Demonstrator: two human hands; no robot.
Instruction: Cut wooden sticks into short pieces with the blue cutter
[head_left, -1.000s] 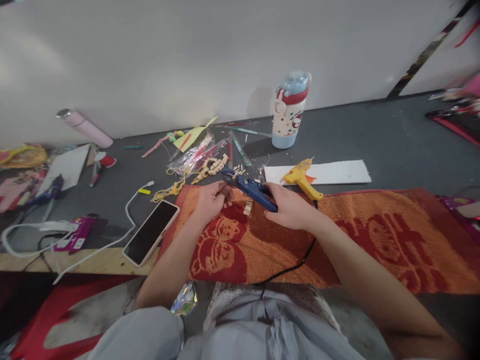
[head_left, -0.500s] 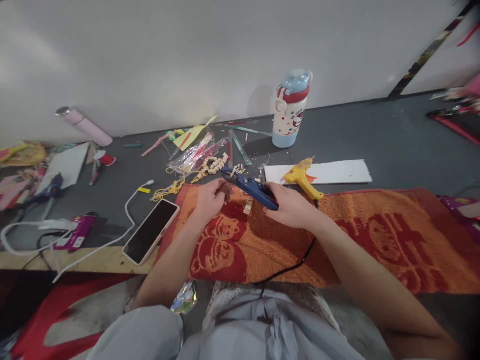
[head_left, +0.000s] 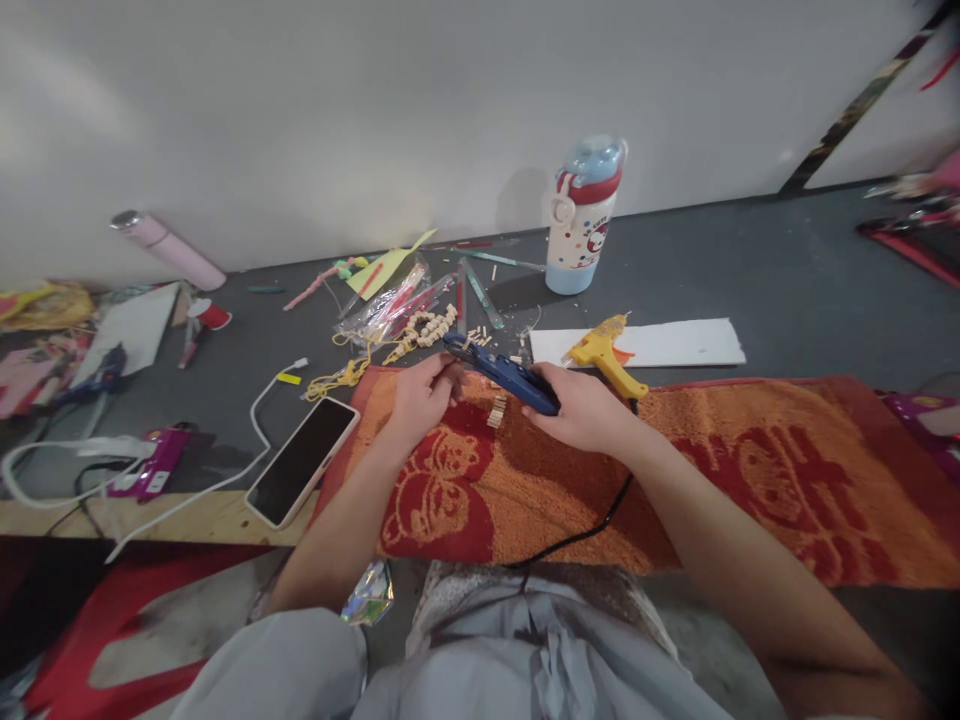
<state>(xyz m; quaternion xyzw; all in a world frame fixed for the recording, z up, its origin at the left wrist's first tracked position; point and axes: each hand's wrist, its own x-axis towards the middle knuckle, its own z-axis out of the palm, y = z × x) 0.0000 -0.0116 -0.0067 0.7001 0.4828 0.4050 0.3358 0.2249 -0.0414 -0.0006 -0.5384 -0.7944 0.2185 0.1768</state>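
Your right hand (head_left: 581, 408) is gripping a long dark blue hand tool (head_left: 502, 375), with the thumb and fingers closing around its near end, and you are holding it slantwise over an orange and red patterned terry towel (head_left: 577, 490). Your left hand (head_left: 426, 398) is keeping its fingers bent just beside the tool's far end; you cannot tell from this angle whether they are touching it or pinching something small. Between your hands, a short row of small pale stick-like pieces (head_left: 496, 411) is lying on the towel, with more loose bits scattering the dark tabletop (head_left: 750, 260) beyond. Just past your right hand, a yellow glue gun (head_left: 609, 358) is resting partly across a flat white strip of board (head_left: 686, 343), while a thin black cord (head_left: 574, 540) is crossing the towel below your right wrist. To your left, a black-screened phone in a pale case (head_left: 304, 462) is lying near the towel's edge, and a blue, white and red bottle (head_left: 581, 235) is standing toward the wall
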